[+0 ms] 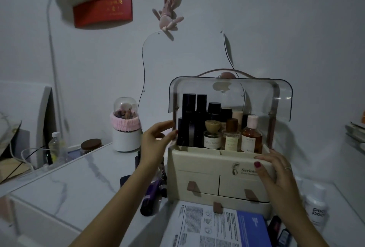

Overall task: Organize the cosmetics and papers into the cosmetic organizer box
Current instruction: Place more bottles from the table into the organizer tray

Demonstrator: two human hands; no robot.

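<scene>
The cream cosmetic organizer box [207, 165] stands on the marble table, its smoky clear lid [276, 96] raised. Several dark and amber bottles [217, 128] stand in its top compartment. Three drawers with brown tabs are shut. My left hand [156, 138] touches the box's left side near the lid hinge, fingers fairly straight. My right hand [276, 169] rests on the box's upper right front edge. Printed papers [213, 227] lie in front of the box. Purple and black tubes [154, 193] lie to its left, and small dark cosmetics [276, 229] at its lower right.
A white bottle [316, 207] stands at the right. A white brush holder with a pink band and clear dome [126, 126] stands behind left, beside a wavy mirror [177, 68]. A brown-lidded jar [90, 146] and a plastic bottle [55, 146] sit beyond the table's left edge.
</scene>
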